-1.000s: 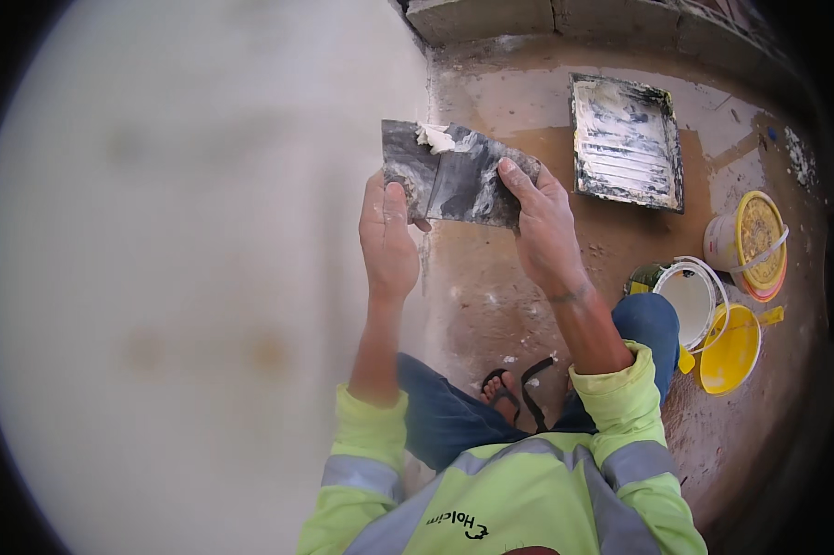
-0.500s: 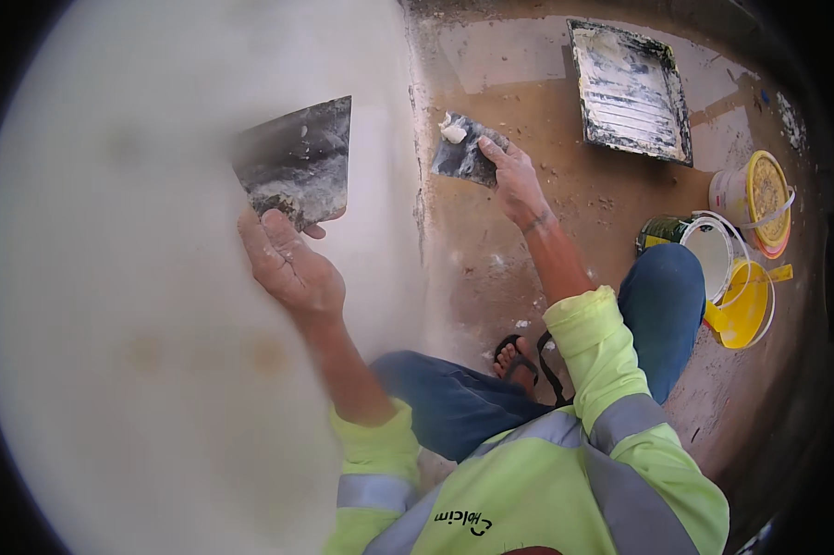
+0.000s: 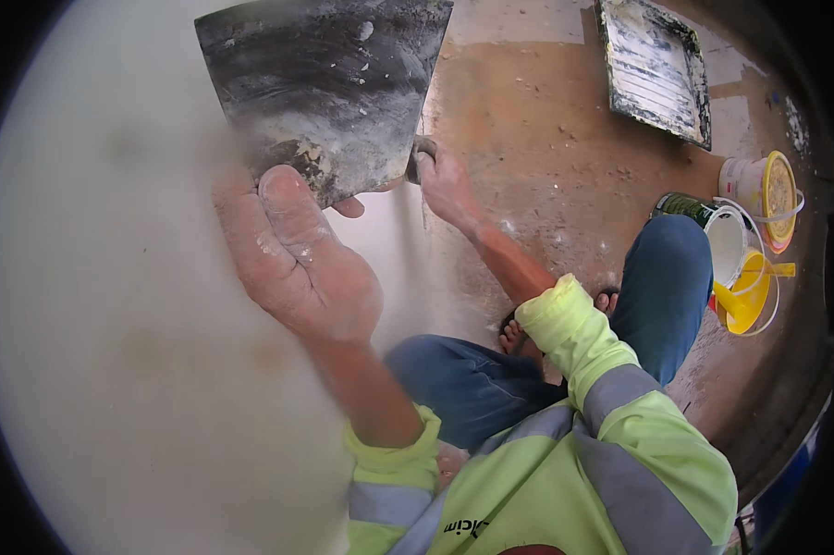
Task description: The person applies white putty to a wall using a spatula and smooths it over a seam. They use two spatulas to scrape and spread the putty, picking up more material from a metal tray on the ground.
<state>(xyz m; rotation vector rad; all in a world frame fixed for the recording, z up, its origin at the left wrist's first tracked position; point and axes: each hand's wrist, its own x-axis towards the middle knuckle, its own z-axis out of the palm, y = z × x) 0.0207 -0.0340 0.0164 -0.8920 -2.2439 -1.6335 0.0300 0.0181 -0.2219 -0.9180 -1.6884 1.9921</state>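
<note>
Black blade [image 3: 329, 79] at eleven o'clock, left grip [image 3: 315, 259] clamped along its lower edge.
Right grip [image 3: 449, 190] curled round dark tool [image 3: 414, 163], mostly hidden behind blade; smeared tray [image 3: 659, 72] at two o'clock, buckets [image 3: 727, 245] at three, partly behind knee [image 3: 665, 254]; dusty brown floor [image 3: 528, 111], pale wall [image 3: 93, 277] at nine.

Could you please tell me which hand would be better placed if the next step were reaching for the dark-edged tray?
Probably the right hand: it appears nearer the tray, though it also holds a partly hidden dark piece. The left hand sits farther left, holding a large dark sheet.
</note>
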